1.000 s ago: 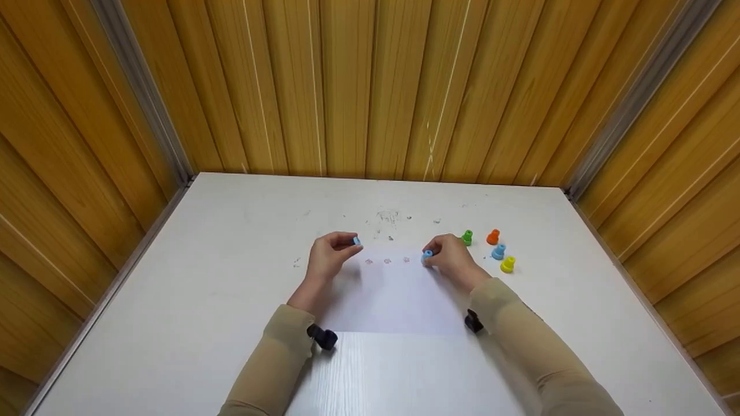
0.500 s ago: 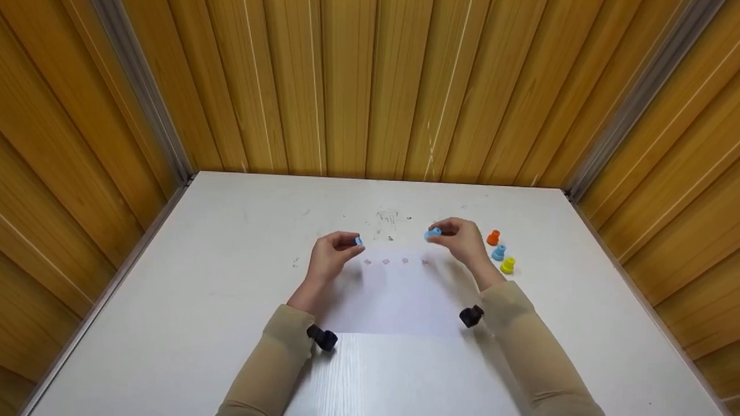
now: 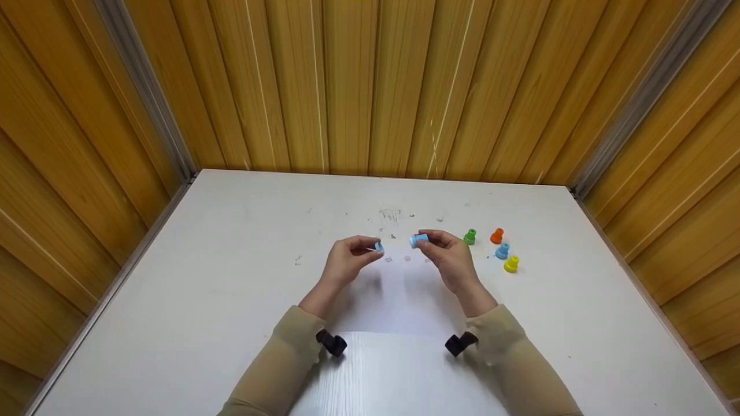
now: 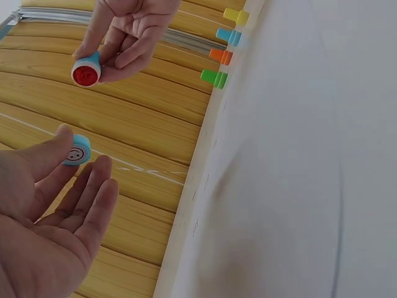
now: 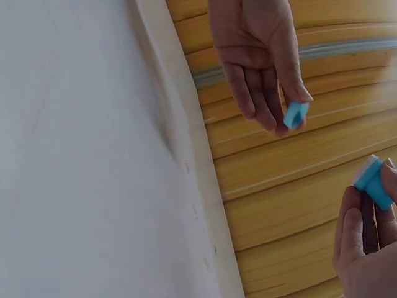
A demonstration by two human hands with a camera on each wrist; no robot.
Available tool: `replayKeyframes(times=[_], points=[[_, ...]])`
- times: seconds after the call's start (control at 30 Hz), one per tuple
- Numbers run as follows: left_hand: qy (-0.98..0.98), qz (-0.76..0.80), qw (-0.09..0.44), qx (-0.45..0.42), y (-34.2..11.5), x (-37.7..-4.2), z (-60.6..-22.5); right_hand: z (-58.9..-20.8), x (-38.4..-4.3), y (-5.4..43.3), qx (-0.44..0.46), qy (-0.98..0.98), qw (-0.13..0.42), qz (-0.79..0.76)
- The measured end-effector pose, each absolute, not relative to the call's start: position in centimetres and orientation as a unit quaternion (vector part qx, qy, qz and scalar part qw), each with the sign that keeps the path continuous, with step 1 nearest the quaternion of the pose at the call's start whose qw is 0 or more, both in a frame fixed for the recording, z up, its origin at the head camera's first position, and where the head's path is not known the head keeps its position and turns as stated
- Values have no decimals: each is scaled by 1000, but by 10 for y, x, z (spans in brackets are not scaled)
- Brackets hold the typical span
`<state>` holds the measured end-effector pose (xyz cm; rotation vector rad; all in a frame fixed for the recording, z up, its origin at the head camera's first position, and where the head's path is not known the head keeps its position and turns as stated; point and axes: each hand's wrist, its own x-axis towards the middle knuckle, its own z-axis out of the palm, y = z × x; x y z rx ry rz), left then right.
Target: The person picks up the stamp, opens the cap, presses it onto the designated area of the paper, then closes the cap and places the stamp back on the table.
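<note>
Above the sheet of white paper (image 3: 393, 312), my left hand (image 3: 346, 260) pinches a small light-blue stamp cap (image 3: 379, 245) between thumb and finger. The cap carries a printed smiley face, visible in the left wrist view. Facing it, my right hand (image 3: 454, 260) grips a blue toy stamp (image 3: 418, 240) tipped on its side. Its red inked face (image 4: 86, 75) shows in the left wrist view. Cap and stamp are apart, with a short gap between them. Along the paper's top edge are small reddish stamp marks (image 3: 407, 258), some hidden behind my hands.
To the right of my right hand stand more capped stamps: green (image 3: 470, 237), orange (image 3: 497, 235), blue (image 3: 502, 251) and yellow (image 3: 511, 264). Dark ink smudges (image 3: 390, 216) mark the white table (image 3: 266, 231) behind the paper. Wood-patterned walls (image 3: 347, 86) enclose its back and sides.
My right hand has lifted the stamp off the paper, leaving another mark, then tilted it and brought it left towards the cap. My left hand has shifted slightly right with the cap.
</note>
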<state>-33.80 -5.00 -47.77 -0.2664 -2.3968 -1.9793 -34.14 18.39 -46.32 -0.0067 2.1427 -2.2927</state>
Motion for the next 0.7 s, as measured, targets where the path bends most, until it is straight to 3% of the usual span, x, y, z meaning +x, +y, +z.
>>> replayKeyframes(times=[0.7], points=[[-766, -622, -1, -160, -36, -330, -480, -482, -328, 161, -48, 701, 12, -711]])
